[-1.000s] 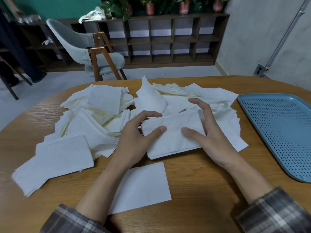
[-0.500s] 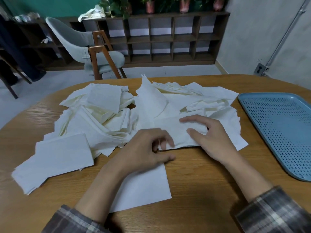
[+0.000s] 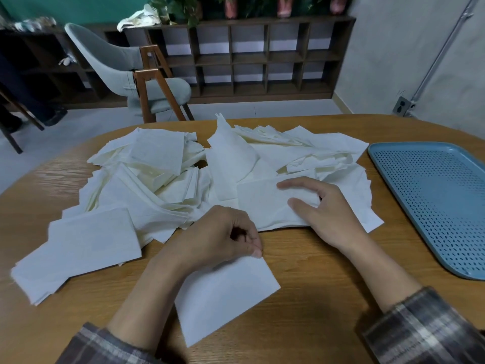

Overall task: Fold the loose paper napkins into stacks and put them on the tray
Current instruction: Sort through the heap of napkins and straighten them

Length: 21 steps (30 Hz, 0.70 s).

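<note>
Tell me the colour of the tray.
The tray is light blue with rows of small slots; seen in the head view.

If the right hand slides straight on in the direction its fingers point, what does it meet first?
The right hand rests on a flat napkin, fingers pointing left. Straight on, it would probably first meet the upstanding napkin in the pile's middle; depth is unclear.

I'm at a round wood table (image 3: 315, 298) in what looks like a café or lounge rm. Cubby shelf (image 3: 262, 56) w/ potted plants (image 3: 231, 7) on top, padded chair (image 3: 110, 56), teal wall (image 3: 78, 9), blue serving tray (image 3: 433, 200).
</note>
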Each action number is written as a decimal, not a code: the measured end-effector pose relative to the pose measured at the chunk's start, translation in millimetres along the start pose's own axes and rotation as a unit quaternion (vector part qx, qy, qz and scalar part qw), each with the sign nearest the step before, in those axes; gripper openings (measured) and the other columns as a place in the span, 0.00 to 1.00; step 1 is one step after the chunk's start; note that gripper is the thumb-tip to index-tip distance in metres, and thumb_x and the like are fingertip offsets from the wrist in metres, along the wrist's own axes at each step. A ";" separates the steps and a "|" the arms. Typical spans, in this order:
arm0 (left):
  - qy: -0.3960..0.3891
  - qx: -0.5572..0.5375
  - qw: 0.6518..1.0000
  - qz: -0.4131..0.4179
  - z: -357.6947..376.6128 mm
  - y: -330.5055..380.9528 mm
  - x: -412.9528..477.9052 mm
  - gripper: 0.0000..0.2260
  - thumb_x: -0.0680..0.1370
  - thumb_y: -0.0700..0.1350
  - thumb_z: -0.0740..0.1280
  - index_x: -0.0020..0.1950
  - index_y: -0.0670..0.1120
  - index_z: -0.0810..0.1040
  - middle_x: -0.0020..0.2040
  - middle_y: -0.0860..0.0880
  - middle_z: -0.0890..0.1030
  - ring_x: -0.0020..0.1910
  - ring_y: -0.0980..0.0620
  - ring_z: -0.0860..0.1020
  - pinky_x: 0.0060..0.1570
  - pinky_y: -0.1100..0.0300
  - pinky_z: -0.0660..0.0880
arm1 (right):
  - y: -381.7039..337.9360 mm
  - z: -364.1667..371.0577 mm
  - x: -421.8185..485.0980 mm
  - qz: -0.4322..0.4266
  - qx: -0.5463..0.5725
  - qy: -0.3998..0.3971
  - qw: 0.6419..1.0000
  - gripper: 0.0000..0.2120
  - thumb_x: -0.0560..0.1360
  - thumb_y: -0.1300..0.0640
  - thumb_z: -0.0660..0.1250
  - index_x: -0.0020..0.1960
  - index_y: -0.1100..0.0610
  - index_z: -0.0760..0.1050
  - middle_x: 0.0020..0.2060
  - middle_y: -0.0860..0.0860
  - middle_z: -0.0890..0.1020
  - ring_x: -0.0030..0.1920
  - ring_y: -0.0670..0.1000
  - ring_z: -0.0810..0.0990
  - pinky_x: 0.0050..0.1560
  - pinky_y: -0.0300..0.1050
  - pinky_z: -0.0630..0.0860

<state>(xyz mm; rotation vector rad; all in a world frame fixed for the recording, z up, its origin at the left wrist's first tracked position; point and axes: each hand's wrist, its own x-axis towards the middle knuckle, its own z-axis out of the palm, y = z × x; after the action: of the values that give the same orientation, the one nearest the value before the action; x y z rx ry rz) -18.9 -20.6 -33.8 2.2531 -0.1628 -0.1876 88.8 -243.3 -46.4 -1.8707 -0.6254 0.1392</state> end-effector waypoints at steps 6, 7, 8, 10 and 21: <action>0.120 -0.031 0.992 0.039 -1.8 12.8 -2.1 0.02 0.80 0.47 0.75 0.48 0.54 0.85 0.43 0.55 0.85 0.43 0.55 0.80 0.43 0.68 0.72 | -8.9 2.4 -0.7 0.009 0.022 -0.016 1.000 0.08 0.81 0.56 0.71 0.56 0.45 0.86 0.58 0.36 0.85 0.66 0.35 0.77 0.70 0.36 0.66; 0.141 -0.044 0.988 0.042 -1.4 13.4 -1.9 0.02 0.80 0.47 0.74 0.48 0.54 0.84 0.43 0.54 0.84 0.42 0.54 0.79 0.42 0.69 0.71 | -12.0 2.5 -1.5 0.010 0.035 -0.026 0.999 0.07 0.81 0.54 0.71 0.56 0.46 0.87 0.57 0.36 0.85 0.65 0.35 0.77 0.68 0.33 0.66; 0.164 -0.053 0.984 0.047 -0.5 13.6 -1.8 0.02 0.80 0.47 0.74 0.48 0.54 0.84 0.43 0.53 0.84 0.42 0.54 0.79 0.41 0.69 0.70 | -15.5 2.5 -2.4 0.011 0.052 -0.041 0.998 0.07 0.81 0.51 0.70 0.55 0.47 0.87 0.56 0.36 0.85 0.64 0.34 0.77 0.65 0.29 0.66; 0.201 -0.059 0.976 0.058 1.8 13.6 -0.9 0.02 0.80 0.47 0.74 0.48 0.54 0.84 0.43 0.54 0.83 0.41 0.55 0.78 0.40 0.68 0.70 | -20.3 1.8 -4.8 0.007 0.069 -0.074 0.995 0.11 0.79 0.47 0.70 0.56 0.49 0.87 0.56 0.37 0.86 0.62 0.34 0.78 0.59 0.23 0.65; 0.179 -0.145 0.973 -0.013 6.5 21.6 1.0 0.23 0.74 0.52 0.80 0.65 0.65 0.77 0.49 0.51 0.83 0.43 0.47 0.83 0.46 0.53 0.81 | -10.9 2.1 -3.6 0.052 0.065 -0.035 0.996 0.03 0.78 0.52 0.75 0.52 0.49 0.86 0.54 0.38 0.86 0.60 0.36 0.80 0.63 0.37 0.69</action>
<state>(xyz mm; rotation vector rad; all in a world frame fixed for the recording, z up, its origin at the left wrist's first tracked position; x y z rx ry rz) -20.3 -39.3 -21.3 1.9588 0.0822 0.1736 81.1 -240.5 -38.1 -1.7785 -0.5533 0.3089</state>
